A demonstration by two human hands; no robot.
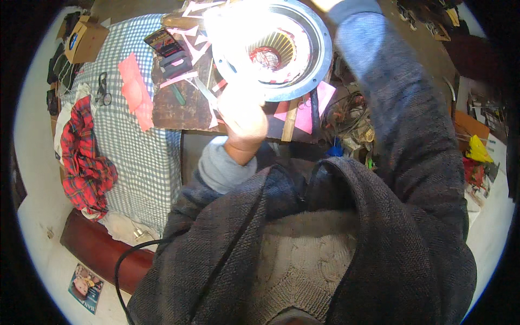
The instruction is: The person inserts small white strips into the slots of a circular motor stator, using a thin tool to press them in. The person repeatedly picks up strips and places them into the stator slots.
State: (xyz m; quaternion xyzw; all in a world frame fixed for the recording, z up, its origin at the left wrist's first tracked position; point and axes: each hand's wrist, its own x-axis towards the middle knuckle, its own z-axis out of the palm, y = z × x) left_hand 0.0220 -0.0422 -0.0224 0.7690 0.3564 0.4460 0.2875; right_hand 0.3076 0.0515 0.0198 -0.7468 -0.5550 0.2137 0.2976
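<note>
A motor stator (323,51) with a round grey metal flange lies on the wooden workbench (165,111), its open end up. Inside it are slots lined with yellowish strips (288,47) and a tangle of red wire (265,57). Strong glare whitens its left side. My left hand (245,122) is at the near left of the flange and seems to touch it; the glare washes out its fingers. Beyond the stator's far right rim, my right hand (325,4) is mostly cut off by the top edge, fingers unseen.
Pink and white paper scraps (200,51), a dark case (176,65), a green-handled tool (179,95) and a wooden strip (290,120) lie on the bench. Left stands a checked cloth (135,179) surface with black scissors (103,89). Tangled wires (352,114) are heaped right.
</note>
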